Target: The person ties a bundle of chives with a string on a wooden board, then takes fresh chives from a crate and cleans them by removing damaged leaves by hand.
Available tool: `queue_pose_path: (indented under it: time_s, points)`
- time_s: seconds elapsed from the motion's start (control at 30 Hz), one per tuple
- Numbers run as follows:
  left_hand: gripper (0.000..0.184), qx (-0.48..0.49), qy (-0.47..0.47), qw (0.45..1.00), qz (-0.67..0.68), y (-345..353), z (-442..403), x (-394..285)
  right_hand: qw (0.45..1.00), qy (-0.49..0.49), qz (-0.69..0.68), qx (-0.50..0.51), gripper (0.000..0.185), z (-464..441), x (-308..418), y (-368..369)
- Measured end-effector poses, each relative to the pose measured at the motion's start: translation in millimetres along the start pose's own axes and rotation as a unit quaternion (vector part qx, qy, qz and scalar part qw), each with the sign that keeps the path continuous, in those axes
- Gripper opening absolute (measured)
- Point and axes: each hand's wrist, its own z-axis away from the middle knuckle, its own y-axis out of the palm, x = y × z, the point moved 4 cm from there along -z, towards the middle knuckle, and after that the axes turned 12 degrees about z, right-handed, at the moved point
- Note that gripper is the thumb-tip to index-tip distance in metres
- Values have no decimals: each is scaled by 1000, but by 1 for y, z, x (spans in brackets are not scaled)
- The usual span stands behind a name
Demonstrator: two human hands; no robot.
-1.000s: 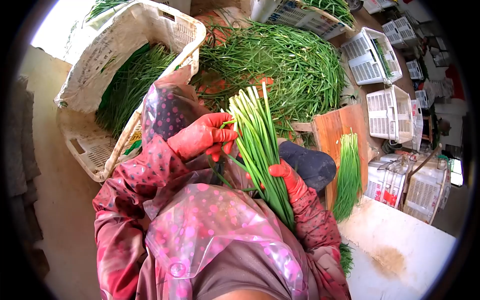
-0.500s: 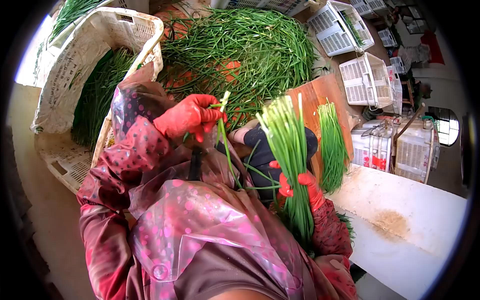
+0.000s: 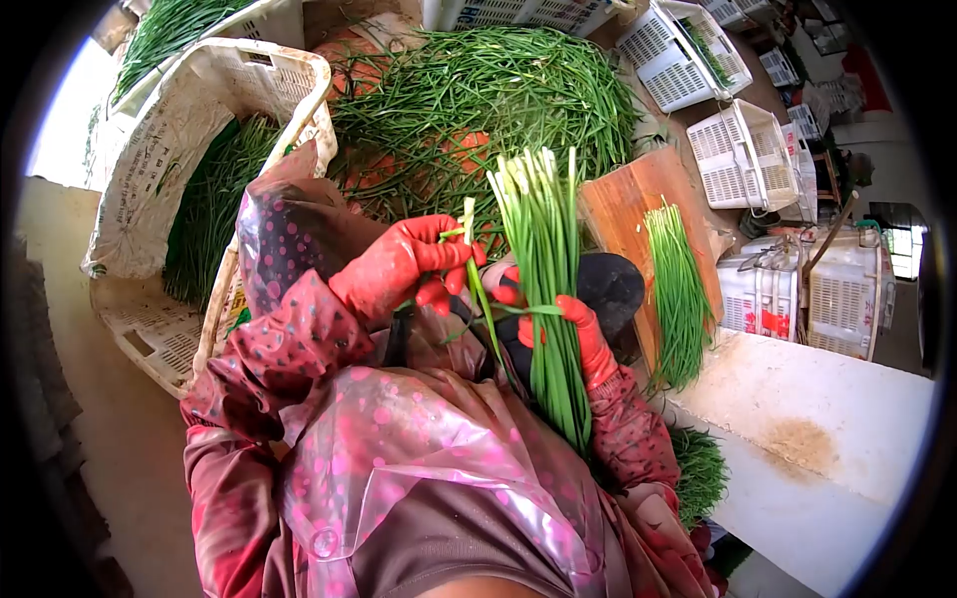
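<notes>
Both my hands wear red rubber gloves. My right hand (image 3: 588, 339) is wrapped round a bunch of green stalks (image 3: 556, 384), whose pale cut ends point up and away from me. To the left of the bunch, my left hand (image 3: 409, 264) pinches a thin loose stalk (image 3: 477, 284) near its pale end. The stalk hangs down toward my lap, beside the bunch. A thin green blade lies across the bunch at my right hand. Another bunch (image 3: 680, 299) rests on the wooden board (image 3: 618, 209) at the right.
Loose green stalks (image 3: 518, 90) form a wide heap beyond my hands. A large white basket (image 3: 150, 199) with stalks inside stands at the left. White crates (image 3: 743, 154) stand at the right, behind a white slab (image 3: 817, 419). More stalks (image 3: 698, 473) lie below the slab's edge.
My left hand has drawn a stalk away from the bunch and now holds it to the left. My right hand moved right with the bunch, then back toward my left hand.
</notes>
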Motion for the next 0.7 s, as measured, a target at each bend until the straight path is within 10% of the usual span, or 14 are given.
queue_pose_path:
  time_s: [0.13, 0.27, 0.33, 0.4, 0.47, 0.6, 0.7]
  points:
    - [18, 12, 42, 998, 38, 1, -8, 20, 991, 26, -113, 61, 54, -15, -6, 30]
    - [13, -39, 21, 998, -43, -16, -5, 17, 991, 84, -59, 83, 70, -16, -20, 8]
    - [13, -126, 256, 876, -388, -31, -7, 7, 992, 77, -38, 97, 78, -9, -9, 16]
    - [16, -219, 248, 837, -437, -59, -17, -3, 994, 55, 18, 90, 83, -2, -4, 16]
    - [17, -242, 273, 676, -640, -92, -26, -8, 995, 47, 10, 86, 82, -2, -5, 14]
    - [14, -169, 351, 689, -611, -35, 4, -20, 997, 53, -37, 29, 82, -1, -5, 7]
    - [19, -146, 331, 798, -483, -1, 20, -16, 997, 28, -21, 65, 67, -2, -8, 3]
